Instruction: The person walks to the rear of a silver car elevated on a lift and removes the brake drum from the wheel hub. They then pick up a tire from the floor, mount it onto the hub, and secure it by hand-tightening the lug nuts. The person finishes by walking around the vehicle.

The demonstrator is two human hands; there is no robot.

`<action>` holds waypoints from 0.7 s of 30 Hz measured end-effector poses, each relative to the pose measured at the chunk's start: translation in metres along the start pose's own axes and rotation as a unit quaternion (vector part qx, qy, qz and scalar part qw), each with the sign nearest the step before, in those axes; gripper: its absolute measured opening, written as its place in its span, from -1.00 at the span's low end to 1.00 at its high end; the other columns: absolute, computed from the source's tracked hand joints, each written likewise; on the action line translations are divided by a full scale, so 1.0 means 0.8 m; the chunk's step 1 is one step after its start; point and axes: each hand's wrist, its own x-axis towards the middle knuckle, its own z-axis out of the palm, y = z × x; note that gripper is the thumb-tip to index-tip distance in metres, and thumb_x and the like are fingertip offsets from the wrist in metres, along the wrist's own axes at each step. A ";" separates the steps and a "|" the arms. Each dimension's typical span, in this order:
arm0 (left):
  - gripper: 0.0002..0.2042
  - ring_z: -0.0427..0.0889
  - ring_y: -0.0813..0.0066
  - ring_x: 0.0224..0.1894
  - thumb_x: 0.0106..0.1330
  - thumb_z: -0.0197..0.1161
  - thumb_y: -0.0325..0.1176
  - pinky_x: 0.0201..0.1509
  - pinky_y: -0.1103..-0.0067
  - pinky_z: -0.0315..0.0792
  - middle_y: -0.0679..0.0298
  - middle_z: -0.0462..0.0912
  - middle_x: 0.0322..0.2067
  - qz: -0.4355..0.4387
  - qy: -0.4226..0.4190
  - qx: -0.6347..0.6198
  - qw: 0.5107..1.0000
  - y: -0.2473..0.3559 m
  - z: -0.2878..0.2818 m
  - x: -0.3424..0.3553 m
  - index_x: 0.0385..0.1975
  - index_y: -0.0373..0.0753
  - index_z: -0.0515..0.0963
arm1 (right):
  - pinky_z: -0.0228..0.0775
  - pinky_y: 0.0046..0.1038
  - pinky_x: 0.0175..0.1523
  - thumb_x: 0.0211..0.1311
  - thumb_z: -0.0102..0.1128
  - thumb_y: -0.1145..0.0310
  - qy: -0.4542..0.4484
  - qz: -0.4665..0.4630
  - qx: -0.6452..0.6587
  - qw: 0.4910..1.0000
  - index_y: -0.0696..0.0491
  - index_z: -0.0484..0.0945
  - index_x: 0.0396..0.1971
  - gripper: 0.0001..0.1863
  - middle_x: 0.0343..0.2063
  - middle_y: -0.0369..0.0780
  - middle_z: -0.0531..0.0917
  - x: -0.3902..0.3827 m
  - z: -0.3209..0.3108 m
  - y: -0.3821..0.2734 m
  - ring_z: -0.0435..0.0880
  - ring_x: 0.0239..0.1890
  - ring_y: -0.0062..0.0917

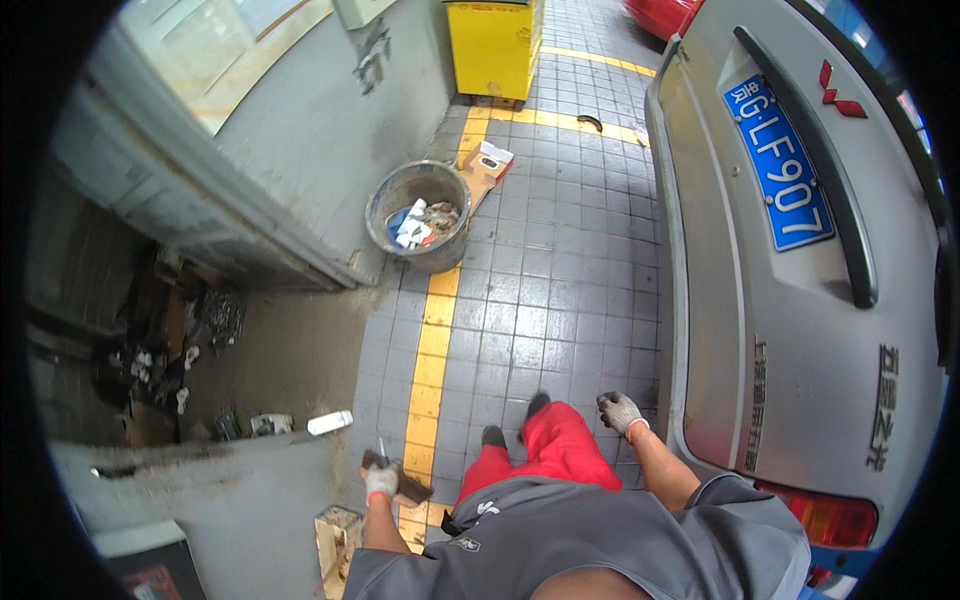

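My left hand (381,479), in a pale work glove, is closed round a dark brown flat piece (413,489) at my left side, beside the yellow floor line. A thin light shaft (381,447) sticks up by the fingers; its kind is too small to tell. My right hand (621,412), also gloved with dark fingertips, hangs at my right with its fingers curled in. It is near the rear of a silver van (715,300) and apart from it. Whether anything lies inside those fingers is hidden.
A grey bin (440,257) with rubbish stands ahead left, with a cardboard piece (480,178) behind it. Farther off are a yellow cabinet (490,50) and a curved black piece (590,123) on the tiles. A white box (330,423) sits by the doorway at left, above an open carton (338,545).
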 end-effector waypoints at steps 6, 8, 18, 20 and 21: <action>-0.57 0.61 0.43 -0.51 0.33 0.52 -0.05 -0.41 0.36 0.54 0.25 0.67 -0.45 0.000 -0.069 -0.060 0.996 0.354 -0.008 0.088 -0.10 -0.33 0.68 | 0.47 -0.27 -0.37 0.57 0.21 0.10 -0.007 0.133 0.074 0.988 0.14 0.63 0.10 -0.59 -0.42 -0.23 0.62 0.137 -0.085 -0.036 0.58 -0.47 -0.45; -0.51 0.65 0.43 -0.50 0.32 0.53 -0.01 -0.41 0.37 0.56 0.20 0.72 -0.42 0.016 -0.081 -0.020 0.996 0.406 0.033 0.115 -0.01 -0.34 0.70 | 0.48 -0.24 -0.37 0.57 0.21 0.06 -0.028 0.165 0.043 0.985 0.13 0.63 0.03 -0.60 -0.44 -0.23 0.60 0.193 -0.112 -0.054 0.58 -0.50 -0.41; -0.37 0.84 0.00 0.03 0.31 0.51 0.09 0.14 0.24 0.64 -0.10 0.85 -0.07 -0.052 -0.192 0.070 0.977 0.652 0.176 0.229 0.15 -0.36 0.69 | 0.49 -0.36 -0.40 0.61 0.22 0.12 0.011 0.088 0.155 0.984 0.11 0.61 0.16 -0.61 -0.39 -0.26 0.69 0.482 -0.253 -0.400 0.59 -0.53 -0.49; -0.42 0.84 0.07 -0.06 0.31 0.53 0.05 0.04 0.26 0.66 -0.05 0.86 -0.11 -0.028 -0.213 0.120 0.969 0.743 0.181 0.248 0.10 -0.35 0.70 | 0.47 -0.39 -0.41 0.61 0.23 0.13 0.052 0.069 0.183 0.979 0.10 0.62 0.17 -0.62 -0.41 -0.28 0.67 0.526 -0.271 -0.475 0.56 -0.54 -0.52; -0.45 0.84 0.10 -0.11 0.32 0.53 0.03 -0.02 0.27 0.67 -0.02 0.86 -0.13 -0.015 -0.223 0.144 0.964 0.798 0.185 0.258 0.08 -0.34 0.71 | 0.47 -0.39 -0.41 0.61 0.23 0.13 0.043 0.060 0.166 0.983 0.10 0.62 0.17 -0.61 -0.41 -0.28 0.66 0.555 -0.277 -0.506 0.57 -0.53 -0.52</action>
